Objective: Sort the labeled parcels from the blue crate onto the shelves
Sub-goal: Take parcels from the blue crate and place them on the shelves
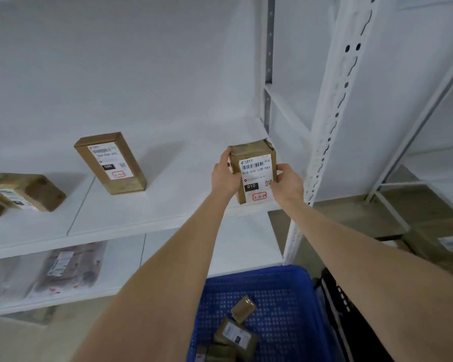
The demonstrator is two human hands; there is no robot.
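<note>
A brown cardboard parcel (254,171) with a white label reading 010 stands upright at the right end of the white shelf (147,218), near its front edge. My left hand (224,176) grips its left side and my right hand (288,184) holds its right side. Another labeled parcel (110,162) marked 040 stands upright further left on the same shelf. A third parcel (24,192) lies at the far left. The blue crate (285,304) sits below with several small brown parcels (233,335) inside.
A white perforated upright post (332,121) rises just right of the held parcel. A lower shelf (241,246) carries a clear plastic-bagged parcel (68,267). More cardboard boxes (439,246) sit on the floor at the right. A black object (351,322) stands beside the crate.
</note>
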